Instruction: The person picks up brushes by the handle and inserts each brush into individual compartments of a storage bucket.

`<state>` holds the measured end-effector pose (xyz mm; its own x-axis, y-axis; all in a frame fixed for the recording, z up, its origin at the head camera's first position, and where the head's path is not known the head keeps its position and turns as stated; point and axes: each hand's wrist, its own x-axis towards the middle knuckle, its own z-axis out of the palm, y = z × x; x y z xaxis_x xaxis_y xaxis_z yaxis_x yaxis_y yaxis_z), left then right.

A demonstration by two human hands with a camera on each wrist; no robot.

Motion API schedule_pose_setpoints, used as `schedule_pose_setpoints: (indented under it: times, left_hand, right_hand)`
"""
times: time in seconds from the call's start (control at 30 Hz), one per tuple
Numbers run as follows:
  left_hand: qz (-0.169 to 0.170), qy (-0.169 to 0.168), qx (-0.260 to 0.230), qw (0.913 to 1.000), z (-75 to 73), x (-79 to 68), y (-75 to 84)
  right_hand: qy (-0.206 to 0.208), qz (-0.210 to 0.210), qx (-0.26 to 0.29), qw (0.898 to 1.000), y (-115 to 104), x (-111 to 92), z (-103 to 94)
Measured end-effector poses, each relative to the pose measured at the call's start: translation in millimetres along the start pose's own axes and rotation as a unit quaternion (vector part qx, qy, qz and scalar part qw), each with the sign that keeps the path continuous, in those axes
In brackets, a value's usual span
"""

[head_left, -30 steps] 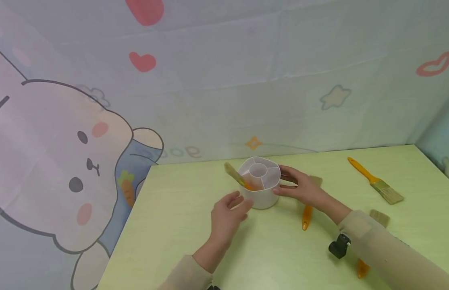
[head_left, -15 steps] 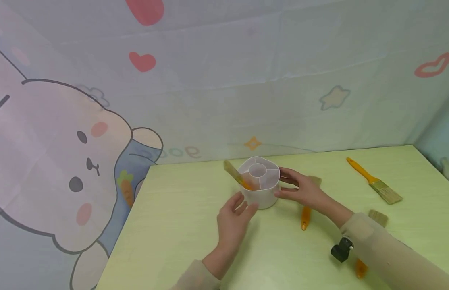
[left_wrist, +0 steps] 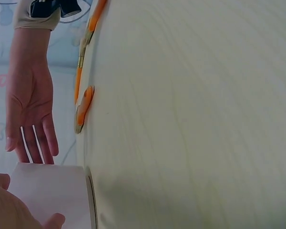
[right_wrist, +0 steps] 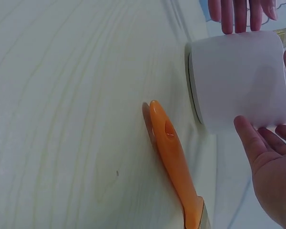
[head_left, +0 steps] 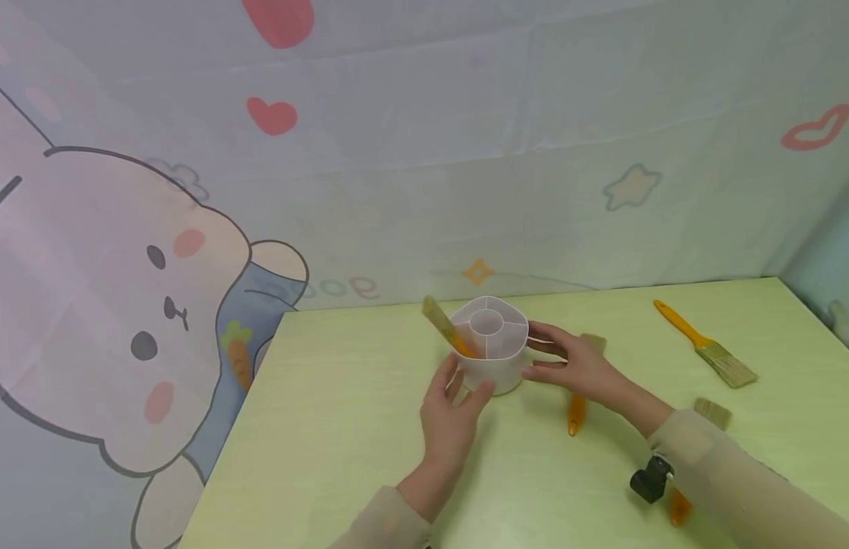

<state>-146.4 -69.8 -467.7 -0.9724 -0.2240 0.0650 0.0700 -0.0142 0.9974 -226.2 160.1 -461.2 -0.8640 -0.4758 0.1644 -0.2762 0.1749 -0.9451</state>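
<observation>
A white round organizer [head_left: 491,374] with several compartments around a central ring stands upright near the table's back edge. One paintbrush [head_left: 441,324] leans in its left front compartment, bristles up, orange handle down inside. My right hand [head_left: 578,366] is at the organizer's right side, thumb in front, fingers farther back; in the left wrist view its fingers look straight, tips at the wall. My left hand [head_left: 448,419] is at the front left, fingers extended; in the right wrist view its fingertips meet the organizer's wall [right_wrist: 238,81].
A paintbrush [head_left: 706,343] lies at the back right. Another paintbrush [head_left: 577,412] lies partly under my right hand. A third paintbrush [head_left: 712,412] is mostly hidden by the right sleeve. A printed cloth [head_left: 397,152] hangs behind the table [head_left: 315,427].
The organizer has turned slightly clockwise as seen from above, its front divider shifting left. My left hand has moved right and closer to it. The right hand stays at its side.
</observation>
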Motion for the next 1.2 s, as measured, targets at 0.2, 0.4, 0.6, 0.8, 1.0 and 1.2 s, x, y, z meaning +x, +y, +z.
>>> schedule_pose_setpoints:
  times: [0.2, 0.4, 0.6, 0.8, 1.0, 1.2]
  left_hand:
    - [0.008, 0.001, -0.002, 1.0, 3.1, 4.6, -3.8]
    - [0.013, 0.014, 0.026, 0.9995, 2.6, 9.2, -5.7]
    - [0.015, 0.015, 0.033, 0.9992, 0.4, 13.6, -6.7]
    - [0.017, 0.013, 0.026, 0.9994, -1.2, 16.2, -8.5]
    - [0.027, 0.003, 0.025, 0.9993, -0.6, 18.5, -7.5]
    - [0.032, -0.001, 0.026, 0.9991, 0.3, 20.4, -8.1]
  right_hand:
    - [-0.002, 0.002, 0.009, 1.0, 2, -2, -0.4]
    - [-0.01, 0.021, -0.014, 1.0, 0, -7, -6.7]
    - [-0.007, 0.047, -0.069, 0.996, -4, -17, -23.9]
    - [-0.001, 0.067, -0.193, 0.979, -8, -32, -42.6]
    - [0.001, 0.083, -0.281, 0.956, -14, -44, -53.7]
    - [-0.02, 0.061, -0.358, 0.931, -8, -52, -50.7]
